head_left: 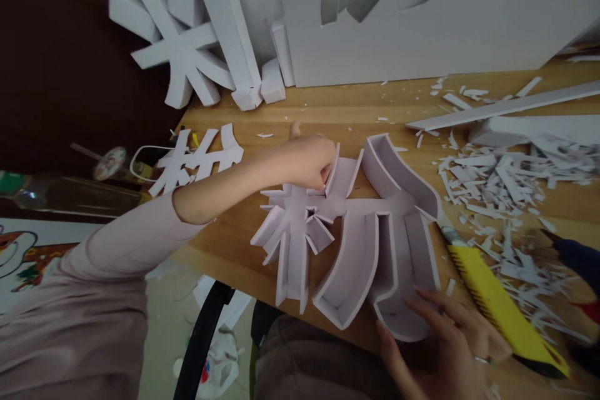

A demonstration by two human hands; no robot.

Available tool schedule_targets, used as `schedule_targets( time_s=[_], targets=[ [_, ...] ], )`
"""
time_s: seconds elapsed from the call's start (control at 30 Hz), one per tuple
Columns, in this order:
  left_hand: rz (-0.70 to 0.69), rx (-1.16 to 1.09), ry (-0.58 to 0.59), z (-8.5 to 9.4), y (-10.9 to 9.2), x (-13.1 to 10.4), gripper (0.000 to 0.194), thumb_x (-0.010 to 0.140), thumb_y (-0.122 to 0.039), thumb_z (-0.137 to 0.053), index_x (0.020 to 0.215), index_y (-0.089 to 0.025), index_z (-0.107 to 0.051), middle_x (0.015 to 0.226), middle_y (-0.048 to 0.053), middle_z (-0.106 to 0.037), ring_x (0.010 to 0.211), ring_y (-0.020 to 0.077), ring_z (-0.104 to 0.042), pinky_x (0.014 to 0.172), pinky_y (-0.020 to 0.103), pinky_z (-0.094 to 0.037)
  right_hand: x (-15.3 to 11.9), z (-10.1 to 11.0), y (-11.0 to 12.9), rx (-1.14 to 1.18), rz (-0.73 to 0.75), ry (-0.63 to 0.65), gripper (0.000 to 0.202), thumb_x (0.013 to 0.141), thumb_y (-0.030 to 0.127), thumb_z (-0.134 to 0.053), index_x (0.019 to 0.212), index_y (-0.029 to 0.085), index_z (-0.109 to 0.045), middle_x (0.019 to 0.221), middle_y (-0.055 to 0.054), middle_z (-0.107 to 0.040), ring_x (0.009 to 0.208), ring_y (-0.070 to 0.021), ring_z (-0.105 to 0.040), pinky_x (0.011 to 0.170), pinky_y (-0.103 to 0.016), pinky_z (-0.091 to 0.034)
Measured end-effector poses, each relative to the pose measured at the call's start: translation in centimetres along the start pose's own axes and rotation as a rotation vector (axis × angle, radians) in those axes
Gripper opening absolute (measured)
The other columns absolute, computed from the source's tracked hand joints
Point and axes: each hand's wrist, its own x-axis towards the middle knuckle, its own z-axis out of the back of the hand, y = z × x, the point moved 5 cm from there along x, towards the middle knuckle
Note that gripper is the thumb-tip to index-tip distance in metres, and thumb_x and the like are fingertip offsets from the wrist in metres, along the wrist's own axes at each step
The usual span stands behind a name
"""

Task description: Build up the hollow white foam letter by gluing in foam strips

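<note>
Seemingly well advanced, the white foam-board three-dimensional character (347,244) is lying face-down near the middle of the wooden tabletop (356,109), most side walls already standing along its strokes; a few edges at its 9 o'clock side are appearing unfinished. Its long axis is running from 9 to 3 o'clock, open side facing up. The left hand (307,159) is pinching a thin wall strip at 12 o'clock with fingers narrowed; the right hand (445,340) is pressing spread fingers on the 5 o'clock corner, beside a yellow utility knife (501,300). White offcuts (506,181) are littering 3 o'clock.
</note>
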Motion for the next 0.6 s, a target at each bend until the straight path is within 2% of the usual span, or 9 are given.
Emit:
schedule_targets(
  time_s=[0.13,0.33,0.6],
  targets=[
    [0.009,0.056,0.029,-0.09,0.0,-0.14,0.021,0.069,-0.005,-0.069,0.053,-0.018,-0.063,0.08,0.002,-0.076,0.108,0.0295,-0.061,0.112,0.067,-0.016,-0.12,-0.12,-0.17,0.019,0.011,-0.005,0.032,0.089,0.035,-0.071,0.114,0.019,-0.06,0.116,-0.013,-0.06,0.1,-0.0296,-0.058,0.088,-0.047,-0.037],
    [-0.028,0.076,0.032,-0.39,0.16,-0.01,0.022,0.072,-0.008,-0.07,0.055,-0.02,-0.063,0.083,0.002,-0.077,0.117,0.027,-0.057,0.113,0.055,-0.022,-0.07,-0.24,-0.13,0.042,0.006,-0.016,0.034,0.088,0.034,-0.072,0.116,0.02,-0.06,0.116,-0.012,-0.06,0.103,-0.0301,-0.057,0.09,-0.049,-0.04],
    [-0.02,0.052,0.036,-0.39,0.53,-0.11,0.018,0.073,-0.013,-0.074,0.058,-0.019,-0.067,0.087,0.003,-0.079,0.099,0.025,-0.063,0.112,0.064,-0.018,0.19,-0.25,0.0,0.029,0.03,-0.027,0.033,0.089,0.033,-0.07,0.117,0.019,-0.059,0.116,-0.012,-0.06,0.102,-0.0294,-0.057,0.09,-0.048,-0.039]
  ],
)
